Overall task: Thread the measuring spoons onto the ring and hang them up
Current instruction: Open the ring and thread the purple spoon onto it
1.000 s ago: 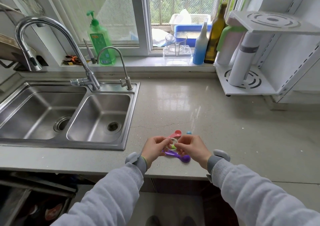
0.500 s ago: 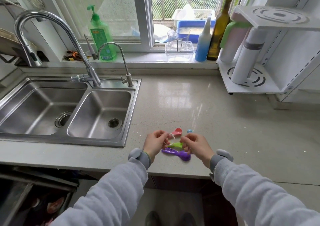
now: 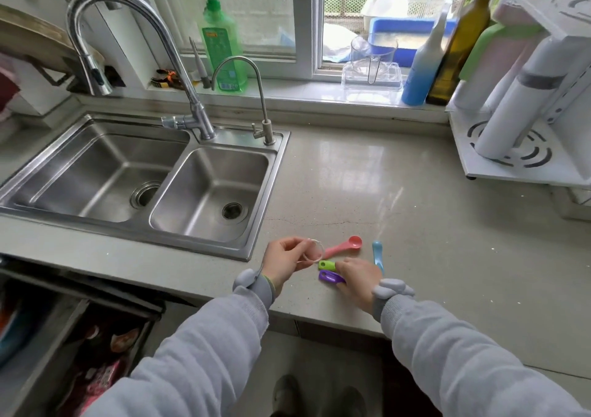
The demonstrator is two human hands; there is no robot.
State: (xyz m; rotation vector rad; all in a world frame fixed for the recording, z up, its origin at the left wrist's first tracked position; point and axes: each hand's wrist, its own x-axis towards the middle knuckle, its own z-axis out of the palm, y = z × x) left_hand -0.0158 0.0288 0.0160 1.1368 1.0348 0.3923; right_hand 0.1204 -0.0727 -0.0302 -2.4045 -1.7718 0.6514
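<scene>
With your left hand (image 3: 284, 261) pinching the thin clear ring (image 3: 311, 250) and your right hand (image 3: 359, 277) fingers closed on the green plastic spoon handle (image 3: 327, 265), align its hole next.

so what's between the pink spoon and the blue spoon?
Bare countertop only, between pink spoon and blue spoon; head view shows it.

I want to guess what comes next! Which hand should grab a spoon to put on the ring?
Probably the right hand: it already rests on the green spoon and purple spoon. The left hand is busy holding the ring.
</scene>
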